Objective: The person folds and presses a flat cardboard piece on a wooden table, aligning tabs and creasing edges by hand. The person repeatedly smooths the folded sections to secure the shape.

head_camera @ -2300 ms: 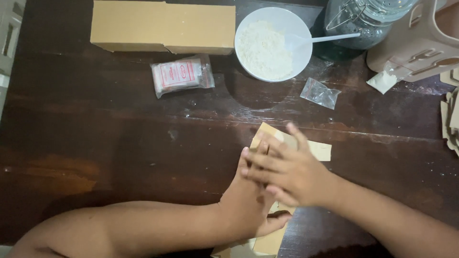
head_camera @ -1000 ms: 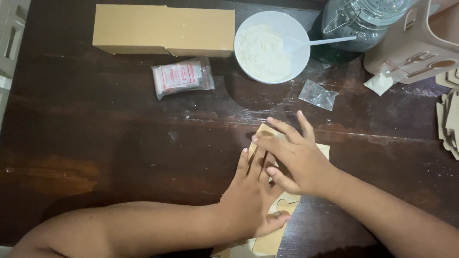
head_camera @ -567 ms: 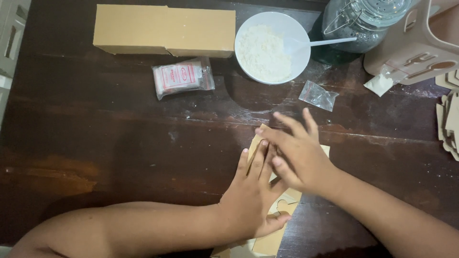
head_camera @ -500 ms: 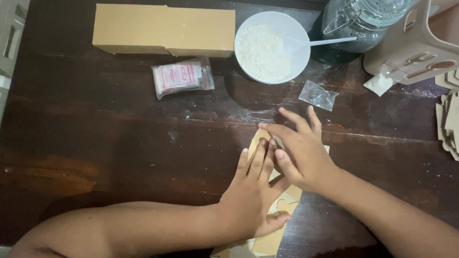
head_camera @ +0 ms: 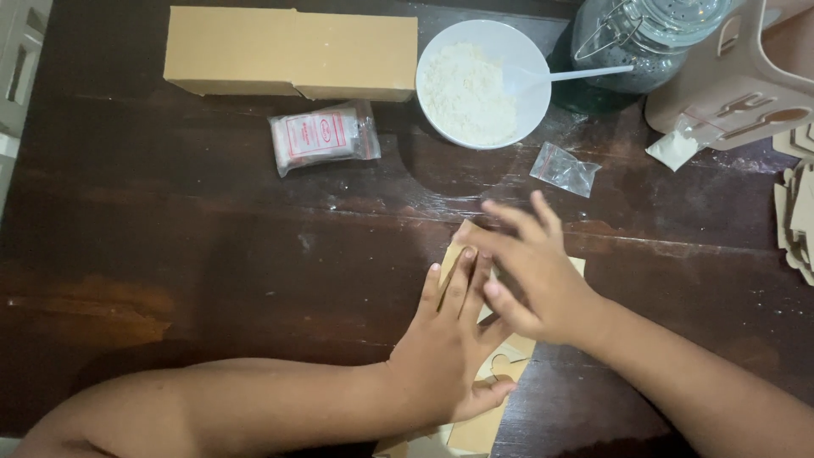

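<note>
Dark brown wooden table (head_camera: 170,254), scuffed and dusted with white powder, fills the head camera's view from edge to edge.

Near the table's front edge, right of centre, lies a flat tan cardboard sheet (head_camera: 475,428) with cut-out shapes. Most of it is hidden under the hands; only a corner beside the right wrist and a strip toward the front edge show. The left hand (head_camera: 449,348) lies palm down on it, fingers straight and together, pressing rather than gripping. The right hand (head_camera: 534,276) is spread open just above and partly over the left fingertips, slightly blurred; whether it touches the sheet cannot be told, and it grasps nothing. Both forearms run off the front edge.

Along the back edge sits a long tan cardboard box (head_camera: 288,53). In front of it lies a small clear plastic packet with a red-and-white label (head_camera: 324,136). Right of the box stands a round white bowl of white powder (head_camera: 482,83) with a white plastic spoon (head_camera: 568,75) resting in it. Behind the spoon is a clear glass jar with a wire clasp (head_camera: 649,38), cut off at the top. A small empty clear plastic bag (head_camera: 564,168) lies in front of the jar. At the back right corner a beige wooden holder (head_camera: 746,72) is partly out of frame, and a stack of tan cardboard pieces (head_camera: 797,220) is cropped by the right edge.
</note>
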